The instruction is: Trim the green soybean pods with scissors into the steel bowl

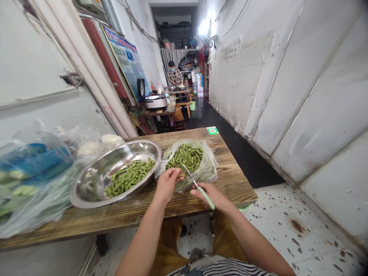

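Note:
My right hand [211,194] is closed around the pale green handle of a pair of scissors [206,196], seen nearly edge-on. Their narrow metal blades point up and left, over a clear plastic bag [211,165] full of green edamame pods [186,155]. Just left of the blade tips, my left hand [169,182] pinches an edamame pod [181,176] between thumb and fingers; the pod is mostly hidden. A wide steel basin [86,184] stands to the left of the bag, with a heap of loose pods [130,176] along its right side.
Plastic bags of vegetables [34,172] crowd the left end of the wooden table [230,180]. A green code sticker [212,130] marks its far right corner. Further back are a rice cooker [155,102] on another table, a green bucket [192,105], and a person [174,76] behind bowls.

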{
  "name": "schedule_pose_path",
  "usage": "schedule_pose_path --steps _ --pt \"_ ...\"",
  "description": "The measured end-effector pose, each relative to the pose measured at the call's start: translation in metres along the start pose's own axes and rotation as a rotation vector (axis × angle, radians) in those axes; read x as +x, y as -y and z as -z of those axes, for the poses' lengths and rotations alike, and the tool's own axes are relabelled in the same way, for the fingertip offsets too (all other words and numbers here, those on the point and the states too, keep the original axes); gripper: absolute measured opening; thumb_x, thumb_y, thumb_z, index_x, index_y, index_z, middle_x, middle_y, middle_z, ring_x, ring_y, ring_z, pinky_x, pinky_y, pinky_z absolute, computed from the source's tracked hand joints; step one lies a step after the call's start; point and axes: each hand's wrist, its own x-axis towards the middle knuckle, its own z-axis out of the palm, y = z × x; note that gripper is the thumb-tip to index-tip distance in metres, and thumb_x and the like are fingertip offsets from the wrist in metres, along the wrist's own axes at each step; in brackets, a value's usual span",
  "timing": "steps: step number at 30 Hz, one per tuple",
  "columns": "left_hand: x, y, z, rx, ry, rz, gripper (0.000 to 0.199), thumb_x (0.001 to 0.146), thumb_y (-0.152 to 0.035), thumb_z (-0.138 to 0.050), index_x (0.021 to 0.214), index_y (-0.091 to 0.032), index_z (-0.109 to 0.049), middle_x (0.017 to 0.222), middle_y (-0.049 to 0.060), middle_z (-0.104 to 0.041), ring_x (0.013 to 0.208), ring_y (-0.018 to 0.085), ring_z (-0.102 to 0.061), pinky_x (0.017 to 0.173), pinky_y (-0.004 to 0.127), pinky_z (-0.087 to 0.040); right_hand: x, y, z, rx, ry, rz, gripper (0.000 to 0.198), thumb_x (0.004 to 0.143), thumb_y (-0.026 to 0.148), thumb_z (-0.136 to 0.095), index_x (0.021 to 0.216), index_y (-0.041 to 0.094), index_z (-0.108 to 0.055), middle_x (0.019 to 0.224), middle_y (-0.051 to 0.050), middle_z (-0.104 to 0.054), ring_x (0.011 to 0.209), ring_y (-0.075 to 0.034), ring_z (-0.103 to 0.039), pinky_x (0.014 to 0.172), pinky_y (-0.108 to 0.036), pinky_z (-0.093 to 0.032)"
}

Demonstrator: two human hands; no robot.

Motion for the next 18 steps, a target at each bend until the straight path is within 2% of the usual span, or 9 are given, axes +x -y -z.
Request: schedule_pose_path --steps 2,4,7,12,18 --pt "0.0001 -0.0016 0.0025 -0.14 0.017 0.074 0.035 0.067 -0.028 -0.074 0.096 -0.012 -0.062 0.087 0.007 -0.068 0.087 0.017 -0.067 0.088 0.032 -0.051 0.0005 0.0019 0.0008 -0.021 -0.014 -0.007 0.045 0.075 0.058 -0.064 0.092 0.018 -0.058 0.047 0.008 -0.042 0.038 -0.008 -0.042 0.038 -0.018 -0.032" --pt "-0.0003 -0.0031 0.0042 -0.201 0.056 0.127 0.047 0.064 -0.017 -0.075 0.108 -0.012 -0.058 0.097 0.01 -0.068 0.1 0.019 -0.065 0.098 0.032 -0.047 0.0009 0.0035 0.0016 -0.051 -0.014 -0.002 0.044 0.075 0.058 -0.063 0.091 0.017 -0.058 0.048 0.008 -0.043 0.04 -0.008 -0.042 0.04 -0.019 -0.032" --pt "-0.0003 -0.0032 0.0042 -0.182 0.047 0.09 0.052 0.066 -0.014 -0.073 0.115 -0.012 -0.055 0.103 0.012 -0.067 0.105 0.02 -0.064 0.101 0.035 -0.045 0.0008 0.0046 0.0019 -0.091 -0.006 0.02 0.043 0.075 0.057 -0.064 0.09 0.017 -0.059 0.05 0.007 -0.044 0.044 -0.009 -0.043 0.045 -0.02 -0.034" --pt "0.0016 -0.0008 0.0019 -0.054 -0.024 0.063 0.035 0.072 -0.027 -0.071 0.101 -0.01 -0.061 0.089 0.012 -0.071 0.084 0.019 -0.069 0.085 0.036 -0.055 0.0002 0.0047 0.0014 -0.077 -0.009 0.02 0.043 0.076 0.058 -0.063 0.091 0.018 -0.058 0.052 0.007 -0.044 0.043 -0.008 -0.042 0.044 -0.02 -0.032" --pt "-0.0005 -0.0037 0.0014 -0.015 -0.02 0.119 0.025 0.074 -0.028 -0.069 0.087 -0.008 -0.063 0.073 0.009 -0.072 0.064 0.013 -0.067 0.067 0.026 -0.057 0.0009 0.0078 0.0025 -0.058 -0.007 0.003 0.041 0.076 0.056 -0.063 0.089 0.017 -0.058 0.05 0.007 -0.044 0.042 -0.007 -0.04 0.043 -0.019 -0.031"
